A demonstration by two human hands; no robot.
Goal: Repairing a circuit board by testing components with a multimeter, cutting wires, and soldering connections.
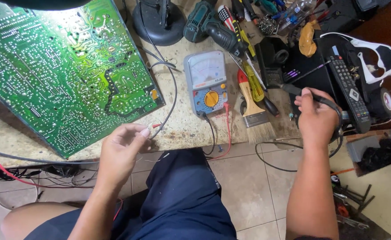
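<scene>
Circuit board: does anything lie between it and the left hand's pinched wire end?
Nothing visible does. The left hand pinches the wire end just off the circuit board corner, over bare bench.

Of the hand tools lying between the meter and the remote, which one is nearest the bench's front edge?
The paintbrush, wooden handle with red tip; its bristles reach almost to the bench edge, while the yellow-handled screwdriver lies farther back.

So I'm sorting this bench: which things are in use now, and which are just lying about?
In use:
left hand pinching a small connector by the green circuit board
right hand gripping a black corded tool

Lying about:
analog multimeter
paintbrush
remote control
cordless drill
</scene>
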